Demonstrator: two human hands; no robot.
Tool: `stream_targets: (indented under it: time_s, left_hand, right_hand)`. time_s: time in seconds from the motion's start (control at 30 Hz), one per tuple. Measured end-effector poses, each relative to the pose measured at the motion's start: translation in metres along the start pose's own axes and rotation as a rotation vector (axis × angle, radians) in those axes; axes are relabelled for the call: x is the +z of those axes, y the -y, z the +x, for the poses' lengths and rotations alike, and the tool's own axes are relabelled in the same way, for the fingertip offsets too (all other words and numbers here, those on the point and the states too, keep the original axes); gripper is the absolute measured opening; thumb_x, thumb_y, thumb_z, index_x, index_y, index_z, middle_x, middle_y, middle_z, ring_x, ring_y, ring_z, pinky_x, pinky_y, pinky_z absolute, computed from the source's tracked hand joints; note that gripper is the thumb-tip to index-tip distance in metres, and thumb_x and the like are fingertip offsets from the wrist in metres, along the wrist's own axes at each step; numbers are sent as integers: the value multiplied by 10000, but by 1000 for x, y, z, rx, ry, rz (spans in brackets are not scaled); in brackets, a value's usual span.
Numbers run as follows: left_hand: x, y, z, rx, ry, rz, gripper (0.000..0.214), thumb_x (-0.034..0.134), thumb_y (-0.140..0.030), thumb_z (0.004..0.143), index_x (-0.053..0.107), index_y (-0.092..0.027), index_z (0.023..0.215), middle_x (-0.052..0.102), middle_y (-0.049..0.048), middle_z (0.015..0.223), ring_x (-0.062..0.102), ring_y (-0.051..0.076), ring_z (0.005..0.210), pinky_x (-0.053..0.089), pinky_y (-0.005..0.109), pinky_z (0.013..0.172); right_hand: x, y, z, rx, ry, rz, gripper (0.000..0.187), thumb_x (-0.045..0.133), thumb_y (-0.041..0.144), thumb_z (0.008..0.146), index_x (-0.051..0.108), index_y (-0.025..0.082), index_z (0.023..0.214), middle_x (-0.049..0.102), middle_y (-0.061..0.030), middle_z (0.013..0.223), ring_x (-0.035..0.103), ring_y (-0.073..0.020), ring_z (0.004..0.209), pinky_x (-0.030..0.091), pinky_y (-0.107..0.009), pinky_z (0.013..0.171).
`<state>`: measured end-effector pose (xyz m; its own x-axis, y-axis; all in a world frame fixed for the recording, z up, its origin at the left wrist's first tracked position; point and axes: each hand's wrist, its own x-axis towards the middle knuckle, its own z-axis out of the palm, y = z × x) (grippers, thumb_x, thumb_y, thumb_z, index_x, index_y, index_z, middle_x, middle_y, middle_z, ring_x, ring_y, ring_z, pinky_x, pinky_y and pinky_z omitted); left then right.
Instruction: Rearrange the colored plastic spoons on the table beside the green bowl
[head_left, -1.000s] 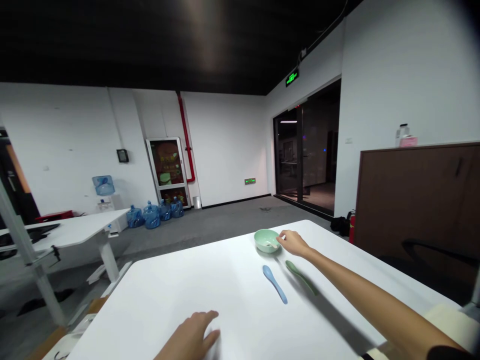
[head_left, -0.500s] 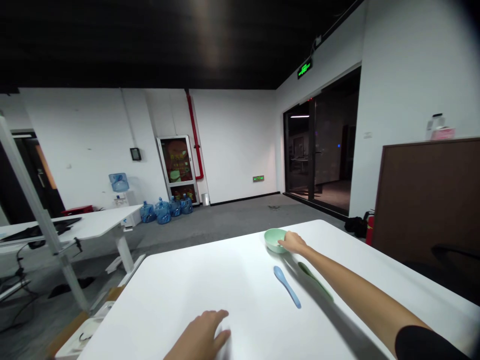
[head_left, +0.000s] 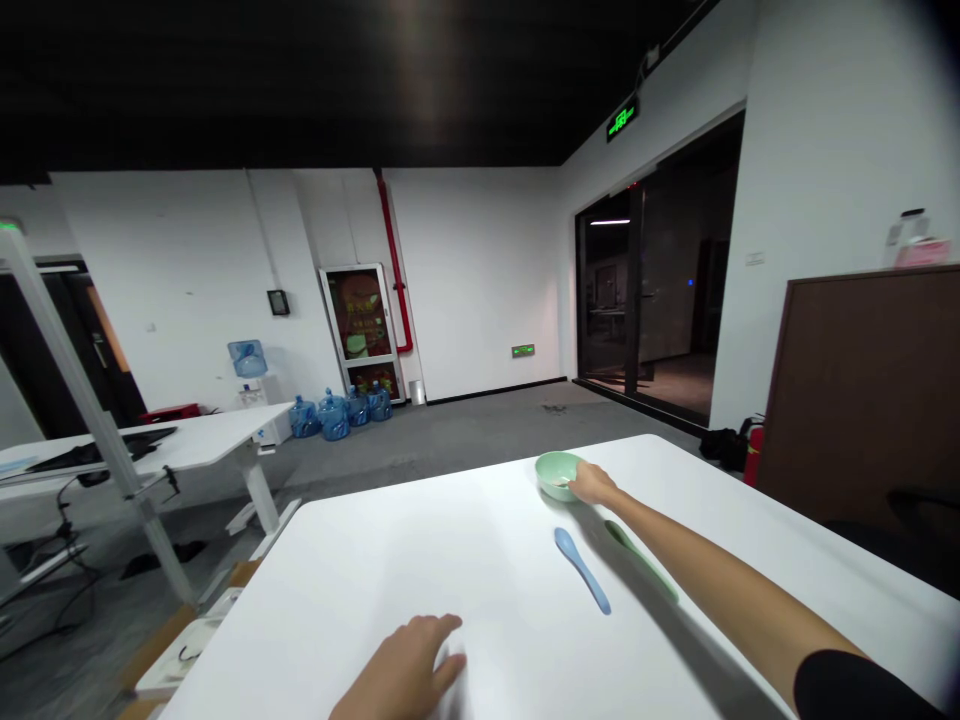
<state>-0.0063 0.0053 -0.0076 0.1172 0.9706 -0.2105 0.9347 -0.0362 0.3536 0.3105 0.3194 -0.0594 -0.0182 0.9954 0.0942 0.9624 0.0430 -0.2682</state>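
My right hand rests against the right rim of a pale green bowl, which stands near the far edge of the white table. Something small and pale lies inside the bowl, too small to name. A blue plastic spoon and a green spoon lie side by side nearer me, under my right forearm and touching neither hand. My left hand sits at the near edge of the table, its fingers apart on the bare surface, holding nothing.
A brown cabinet stands to the right, with a red fire extinguisher beside it. Another white desk stands to the left. Blue water jugs line the far wall, and a glass door stands far right.
The whole scene has shifted right in the view as my head turned. My right fingers have moved from over the bowl to its right rim. My left hand stays in place.
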Motion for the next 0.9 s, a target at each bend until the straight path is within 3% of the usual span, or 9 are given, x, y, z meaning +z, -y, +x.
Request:
stream_targets:
  time_s: [0.13, 0.23, 0.37, 0.5, 0.7, 0.9]
  left_hand:
    - [0, 0, -1, -6, -2, -1, 538, 419, -547, 872, 526, -300, 1338, 608, 66, 1292, 547, 269, 1186, 387, 400, 1030]
    - [1, 1, 0, -13, 2, -4, 548, 420, -563, 868, 517, -309, 1344, 594, 66, 1311, 543, 277, 1192, 392, 407, 1025]
    - [4, 2, 1, -4, 11, 8, 545, 413, -555, 871, 509, -311, 1349, 591, 72, 1307, 551, 281, 1179, 402, 424, 1014]
    - [5, 1, -1, 20, -2, 4, 555, 417, -549, 869, 517, -286, 1348, 586, 77, 1318, 542, 283, 1191, 388, 420, 1031]
    - [0, -2, -8, 2, 15, 22, 552, 405, -529, 881, 496, -276, 1363, 565, 66, 1347, 519, 265, 1223, 384, 402, 1038]
    - [1, 2, -8, 4, 10, 32, 549, 414, -518, 881, 493, -271, 1366, 562, 68, 1350, 519, 252, 1227, 374, 391, 1053]
  right_hand:
    - [-9, 4, -7, 2, 11, 20, 315, 516, 354, 814, 657, 152, 1011, 680, -145, 1076, 650, -249, 915, 473, -293, 667]
    - [-22, 6, -21, -23, 9, 74, 279, 521, 390, 821, 681, 184, 917, 699, -108, 968, 650, -240, 870, 463, -286, 665]
    - [-42, 8, -54, -83, 22, 178, 285, 546, 439, 812, 689, 196, 769, 692, -68, 769, 641, -220, 763, 452, -273, 639]
    - [-54, 14, -96, -148, 131, 256, 308, 552, 387, 785, 655, 167, 595, 671, -61, 646, 616, -179, 630, 422, -244, 555]
    - [-42, 27, -140, -194, 311, 256, 254, 545, 285, 723, 672, 146, 553, 689, -56, 604, 592, -125, 549, 398, -201, 503]
    - [-15, 35, -153, -178, 360, 259, 171, 565, 254, 683, 644, 144, 577, 704, -47, 615, 618, -122, 543, 412, -180, 489]
